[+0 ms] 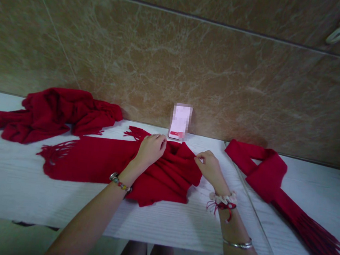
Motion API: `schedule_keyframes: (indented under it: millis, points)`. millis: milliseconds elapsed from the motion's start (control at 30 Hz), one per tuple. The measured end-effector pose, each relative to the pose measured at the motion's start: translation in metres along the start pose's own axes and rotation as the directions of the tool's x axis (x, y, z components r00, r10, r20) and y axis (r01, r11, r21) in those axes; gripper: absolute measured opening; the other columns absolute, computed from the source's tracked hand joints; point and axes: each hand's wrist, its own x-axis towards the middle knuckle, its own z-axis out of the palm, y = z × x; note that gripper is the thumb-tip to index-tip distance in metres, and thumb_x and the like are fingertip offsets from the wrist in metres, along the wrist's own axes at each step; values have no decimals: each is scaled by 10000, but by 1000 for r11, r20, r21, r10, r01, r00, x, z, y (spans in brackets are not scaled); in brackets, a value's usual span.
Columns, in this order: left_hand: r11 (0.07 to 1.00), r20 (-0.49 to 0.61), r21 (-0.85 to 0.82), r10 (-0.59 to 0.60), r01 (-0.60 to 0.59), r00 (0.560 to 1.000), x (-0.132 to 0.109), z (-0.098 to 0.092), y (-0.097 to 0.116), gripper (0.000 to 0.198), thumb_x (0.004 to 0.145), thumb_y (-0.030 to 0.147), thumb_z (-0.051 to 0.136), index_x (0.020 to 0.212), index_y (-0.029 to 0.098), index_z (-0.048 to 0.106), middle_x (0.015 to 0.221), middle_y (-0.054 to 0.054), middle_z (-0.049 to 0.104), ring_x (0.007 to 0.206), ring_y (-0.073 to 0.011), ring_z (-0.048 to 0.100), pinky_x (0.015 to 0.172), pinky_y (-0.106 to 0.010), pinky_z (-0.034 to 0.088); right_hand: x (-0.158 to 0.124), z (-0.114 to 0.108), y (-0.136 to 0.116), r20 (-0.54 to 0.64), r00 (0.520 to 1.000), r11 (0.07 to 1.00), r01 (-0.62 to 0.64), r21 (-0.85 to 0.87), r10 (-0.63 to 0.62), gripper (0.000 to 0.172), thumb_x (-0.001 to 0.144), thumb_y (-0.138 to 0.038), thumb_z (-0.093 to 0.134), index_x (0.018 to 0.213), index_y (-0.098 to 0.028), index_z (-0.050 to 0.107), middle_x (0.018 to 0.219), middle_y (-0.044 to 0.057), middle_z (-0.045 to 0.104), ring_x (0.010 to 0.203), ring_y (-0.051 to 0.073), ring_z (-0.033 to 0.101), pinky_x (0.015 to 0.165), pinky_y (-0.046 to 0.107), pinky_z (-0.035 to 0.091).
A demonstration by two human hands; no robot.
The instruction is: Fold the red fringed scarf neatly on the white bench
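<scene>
A red fringed scarf (99,158) lies across the middle of the white table, its left part flat and its right part bunched in folds. My left hand (152,148) is closed on the upper edge of the bunched part, though its fingertips are partly hidden. With thumb and forefinger, my right hand (210,169) pinches the scarf's upper right edge. Fringe shows at the scarf's left end and at its upper edge beside my left hand.
A crumpled red scarf (57,116) lies at the back left. On the right is a looped red scarf (267,175) with long fringe. A phone (180,122) leans on the brown marbled wall (166,53). The white table (177,226) has a seam at right.
</scene>
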Motion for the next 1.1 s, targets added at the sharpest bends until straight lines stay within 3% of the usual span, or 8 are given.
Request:
schedule_keyframes:
  millis: [100, 167, 400, 567, 667, 800, 933, 1100]
  points:
    - [992, -12, 0, -129, 129, 992, 1, -3, -4, 174, 834, 159, 402, 847, 156, 575, 837, -67, 649, 782, -203, 593, 688, -298, 431, 2, -5, 4, -93, 994, 998, -55, -21, 52, 131, 668, -114, 503, 575, -172, 575, 644, 23, 529, 636, 152, 510, 630, 272, 407]
    - [988, 7, -14, -154, 154, 988, 2, -2, -5, 167, 827, 154, 408, 855, 155, 573, 849, -69, 644, 799, -204, 591, 698, -297, 438, 3, -6, 6, -106, 992, 997, -71, -21, 68, 120, 652, -119, 512, 566, -174, 574, 629, 16, 521, 619, 151, 505, 625, 276, 407]
    - [994, 150, -98, 53, -39, 987, 0, 9, -5, 337, 768, 52, 428, 1056, 171, 556, 949, -60, 594, 887, -178, 565, 802, -280, 444, -1, 11, 1, -48, 999, 999, 24, 26, -23, 167, 733, -242, 550, 833, -154, 650, 747, 54, 559, 669, 172, 529, 673, 313, 439]
    - [991, 164, -93, 106, -92, 981, -1, 11, -5, 437, 741, 45, 472, 1151, 182, 537, 1161, -94, 521, 1022, -204, 523, 888, -313, 417, -3, 20, -1, -27, 999, 998, 44, -45, -45, 111, 736, -176, 541, 750, -163, 651, 762, 70, 557, 728, 188, 536, 707, 317, 444]
    - [986, 191, -99, 148, -131, 970, 0, 11, -4, 339, 783, 80, 466, 1092, 168, 573, 1062, -82, 608, 996, -210, 541, 892, -335, 414, -1, 18, -2, -65, 998, 999, 25, -35, -27, 100, 726, -154, 549, 719, -157, 648, 748, 67, 554, 704, 183, 535, 693, 312, 446]
    - [989, 146, -98, 122, -108, 982, 1, 8, -3, 205, 829, 148, 462, 963, 156, 616, 961, -74, 658, 905, -204, 583, 829, -326, 439, 0, 13, -3, -117, 993, 1000, 24, 8, -23, 81, 715, -163, 565, 706, -155, 645, 727, 59, 546, 669, 178, 525, 675, 315, 442]
    - [995, 127, -77, 75, -65, 989, 2, 6, -2, 189, 844, 194, 467, 939, 150, 624, 916, -78, 670, 854, -198, 598, 783, -304, 442, 0, 11, -6, -144, 989, 998, 30, 59, -21, 87, 720, -192, 564, 730, -165, 646, 710, 44, 534, 633, 167, 508, 642, 310, 435]
    - [997, 187, -48, 67, -59, 980, 2, 3, 1, 226, 850, 291, 472, 884, 156, 650, 800, -75, 674, 737, -186, 603, 701, -284, 435, 0, 13, -9, -143, 988, 993, 65, 100, -51, 103, 715, -171, 533, 661, -177, 621, 689, 34, 527, 625, 160, 500, 630, 301, 431]
